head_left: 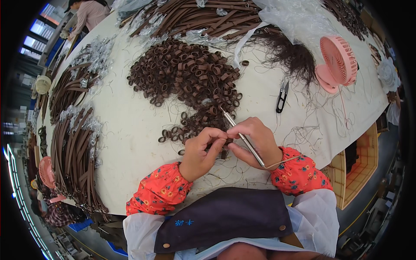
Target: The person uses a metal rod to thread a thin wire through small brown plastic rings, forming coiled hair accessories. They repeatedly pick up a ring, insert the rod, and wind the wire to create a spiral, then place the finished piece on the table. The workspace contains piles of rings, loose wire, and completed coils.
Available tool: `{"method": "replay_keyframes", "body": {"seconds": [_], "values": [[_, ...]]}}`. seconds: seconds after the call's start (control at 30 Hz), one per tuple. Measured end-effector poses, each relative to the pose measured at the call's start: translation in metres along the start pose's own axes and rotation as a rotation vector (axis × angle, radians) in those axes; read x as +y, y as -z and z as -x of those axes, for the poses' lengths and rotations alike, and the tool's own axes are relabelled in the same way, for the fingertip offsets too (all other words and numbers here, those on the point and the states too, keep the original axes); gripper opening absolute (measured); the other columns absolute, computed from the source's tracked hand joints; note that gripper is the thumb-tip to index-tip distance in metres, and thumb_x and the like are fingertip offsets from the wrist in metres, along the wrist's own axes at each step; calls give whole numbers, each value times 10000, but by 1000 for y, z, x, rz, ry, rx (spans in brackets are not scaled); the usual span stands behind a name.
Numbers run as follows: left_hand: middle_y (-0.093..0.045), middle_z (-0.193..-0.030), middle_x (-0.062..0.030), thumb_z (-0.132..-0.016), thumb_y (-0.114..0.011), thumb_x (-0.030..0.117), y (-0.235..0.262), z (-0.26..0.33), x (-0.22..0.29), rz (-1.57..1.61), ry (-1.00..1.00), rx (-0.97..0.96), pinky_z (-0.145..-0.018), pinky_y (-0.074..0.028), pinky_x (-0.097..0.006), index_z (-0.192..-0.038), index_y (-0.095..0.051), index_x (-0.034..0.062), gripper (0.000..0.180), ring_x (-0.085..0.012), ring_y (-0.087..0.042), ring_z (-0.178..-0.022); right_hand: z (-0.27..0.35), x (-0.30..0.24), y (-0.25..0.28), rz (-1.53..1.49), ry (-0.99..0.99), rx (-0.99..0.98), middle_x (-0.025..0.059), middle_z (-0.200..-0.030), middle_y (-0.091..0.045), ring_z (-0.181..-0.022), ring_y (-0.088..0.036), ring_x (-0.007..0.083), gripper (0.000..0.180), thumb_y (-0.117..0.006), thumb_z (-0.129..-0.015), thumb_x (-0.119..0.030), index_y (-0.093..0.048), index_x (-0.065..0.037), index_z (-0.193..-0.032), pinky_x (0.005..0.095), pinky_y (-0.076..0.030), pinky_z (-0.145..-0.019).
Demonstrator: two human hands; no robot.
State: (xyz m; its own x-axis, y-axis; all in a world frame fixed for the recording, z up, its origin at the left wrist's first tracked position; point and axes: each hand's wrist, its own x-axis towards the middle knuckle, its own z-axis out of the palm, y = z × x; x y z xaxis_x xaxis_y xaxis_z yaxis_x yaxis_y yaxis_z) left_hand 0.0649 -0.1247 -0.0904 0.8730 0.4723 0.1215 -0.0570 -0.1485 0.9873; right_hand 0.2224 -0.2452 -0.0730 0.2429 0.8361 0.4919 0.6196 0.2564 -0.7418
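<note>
My left hand (203,151) is closed, its thumb and forefinger pinched at a small brown strap loop (229,141) mostly hidden by the fingers. Facing it, my right hand (256,138) has its fingertips at the same loop. A silver pen-shaped tool (245,141) lies slanted in the right hand, its thin tip pointing up and away toward the loops. From its near end a thin bent rod (284,161) runs over the right sleeve. Just beyond both hands, a large heap of brown loops (186,69) spreads over the white table (130,151), with several loose ones nearer me.
Black thread snips (282,97) lie right of the heap, below a pink fan (338,60). Dark thread tangles (290,56) and plastic film (294,21) are at the back. Brown straps (76,151) line the left edge. A person (89,17) bends at the far left.
</note>
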Motion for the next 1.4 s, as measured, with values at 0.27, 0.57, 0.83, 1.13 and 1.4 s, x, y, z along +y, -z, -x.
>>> {"method": "replay_keyframes", "body": {"seconds": [0.27,0.57,0.83,1.13,1.4], "values": [[-671,-894,-64,-923,-586,61,4,-4,5,250,211,-65,-613,-494,-212,-1114,-594,-12,205,-67,-609,-707,-2,5,4,148,189,78,46,-852,-618,-742,-597,241,400,-700,-686,22,-576,-91,-1049,349,-458,-681],[-659,-909,-50,-931,-581,62,4,-6,-3,216,127,-26,-646,-480,-197,-1068,-605,-3,153,-66,-606,-750,0,1,2,61,117,56,44,-871,-626,-760,-602,246,388,-712,-690,-7,-572,-104,-1038,353,-459,-677],[-648,-941,-69,-983,-460,61,-1,-4,3,312,180,12,-656,-485,-200,-1039,-507,-3,97,-70,-595,-739,2,-5,1,-81,-80,-10,44,-879,-629,-824,-620,206,281,-668,-821,-69,-556,-77,-1079,356,-484,-791],[-650,-906,-68,-981,-456,56,1,-3,2,217,173,26,-634,-478,-191,-1016,-506,-1,84,-66,-591,-719,6,2,15,-727,-317,63,34,-665,-572,-666,-613,137,249,-439,-996,-189,-571,22,-982,381,-373,-1012],[-622,-945,-89,-993,-433,60,2,-3,2,194,163,-15,-664,-499,-200,-1028,-489,8,84,-70,-580,-773,6,-2,13,-764,-391,9,21,-650,-560,-674,-598,123,250,-444,-997,-202,-579,9,-998,367,-387,-998]]}}
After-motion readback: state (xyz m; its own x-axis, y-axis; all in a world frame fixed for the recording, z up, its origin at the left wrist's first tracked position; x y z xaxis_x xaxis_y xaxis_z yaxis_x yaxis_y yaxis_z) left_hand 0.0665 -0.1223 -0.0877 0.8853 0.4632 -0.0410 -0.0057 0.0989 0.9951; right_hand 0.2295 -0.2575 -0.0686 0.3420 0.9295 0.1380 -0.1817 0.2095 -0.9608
